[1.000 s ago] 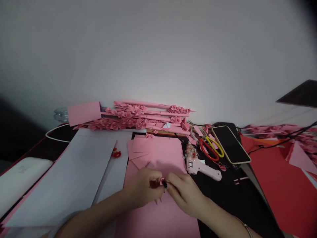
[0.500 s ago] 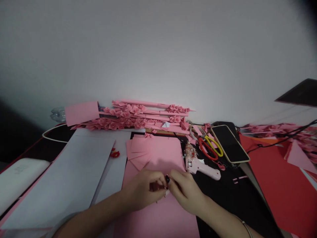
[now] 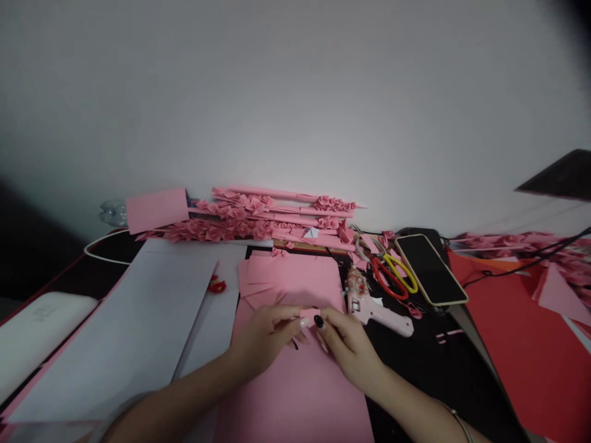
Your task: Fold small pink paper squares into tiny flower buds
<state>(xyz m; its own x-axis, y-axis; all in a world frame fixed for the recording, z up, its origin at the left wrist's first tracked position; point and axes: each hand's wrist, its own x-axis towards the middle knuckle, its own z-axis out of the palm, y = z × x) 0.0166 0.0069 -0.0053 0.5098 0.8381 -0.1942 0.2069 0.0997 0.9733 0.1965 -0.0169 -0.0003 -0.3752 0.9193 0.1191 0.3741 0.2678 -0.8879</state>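
Observation:
My left hand (image 3: 265, 335) and my right hand (image 3: 346, 341) meet over a large pink paper sheet (image 3: 295, 387). Together they pinch a small folded pink paper piece (image 3: 308, 314) between their fingertips; both hands are closed on it. A dark-painted nail of my right hand shows just below the piece. A loose stack of small pink paper squares (image 3: 258, 280) lies just beyond my left hand. The pink glue gun (image 3: 376, 307) rests on the dark table a little to the right of my right hand.
Pink paper sticks with folded flowers (image 3: 258, 218) lie along the wall. Red and yellow scissors (image 3: 392, 274) and a phone (image 3: 429, 267) sit at right, beside red paper (image 3: 521, 344) and black cables. White sheets (image 3: 138, 320) and a white device (image 3: 37, 332) lie at left.
Both hands moved slightly away from me and their fingers stretched out more, bringing the small pink piece up to the fingertips. Nothing else on the table moved.

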